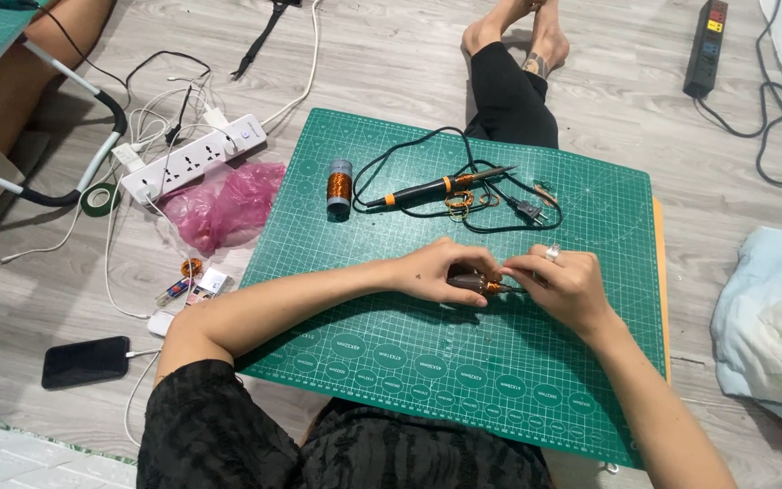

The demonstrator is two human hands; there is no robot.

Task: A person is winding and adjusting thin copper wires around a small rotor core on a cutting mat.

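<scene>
My left hand (pixel 441 270) grips a small dark cylindrical part wound with copper wire (pixel 479 285) over the green cutting mat (pixel 391 362). My right hand (pixel 561 282), with a ring on one finger, pinches the part's right end, fingers closed around it. Farther back on the mat lie a spool of copper wire (pixel 339 186) standing upright, a black and orange soldering iron (pixel 441 186) with its looped black cord, and small coils of copper wire (pixel 460 204) beside its plug (pixel 527 210).
A white power strip (pixel 194 156) with tangled cables, a pink plastic bag (pixel 224 206), a roll of green tape (pixel 99 199) and a black phone (pixel 86 361) lie left of the mat. A black power strip (pixel 705 47) sits far right. Another person's leg (pixel 20 81) is at upper left. Light cloth (pixel 771 317) lies right.
</scene>
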